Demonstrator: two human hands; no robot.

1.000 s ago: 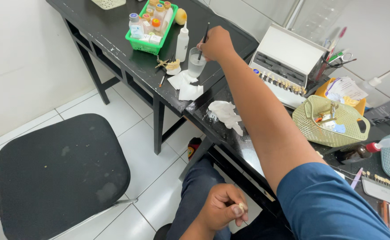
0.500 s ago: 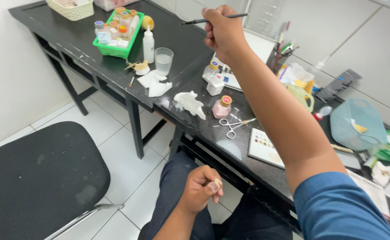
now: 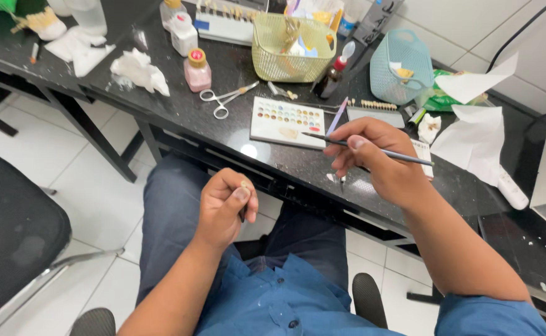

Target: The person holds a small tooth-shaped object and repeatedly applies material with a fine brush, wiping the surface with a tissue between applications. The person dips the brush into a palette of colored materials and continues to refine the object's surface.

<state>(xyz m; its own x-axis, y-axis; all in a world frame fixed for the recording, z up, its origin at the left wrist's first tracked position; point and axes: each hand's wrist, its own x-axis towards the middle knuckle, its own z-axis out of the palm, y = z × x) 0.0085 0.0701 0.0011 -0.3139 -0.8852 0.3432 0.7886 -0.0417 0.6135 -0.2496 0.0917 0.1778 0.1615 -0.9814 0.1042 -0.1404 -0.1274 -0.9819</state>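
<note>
My right hand [image 3: 379,158] pinches a brush [image 3: 366,149], tip pointing left over the palette [image 3: 288,121], while my left hand [image 3: 223,208], nearer my lap, grips a small tooth [image 3: 244,185].

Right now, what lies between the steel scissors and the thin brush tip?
In the head view, the white colour palette lies between scissors and brush.

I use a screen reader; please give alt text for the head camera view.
A seated person's right hand holds a thin brush near a colour palette on a black desk; the left hand pinches a small pale piece.
</note>
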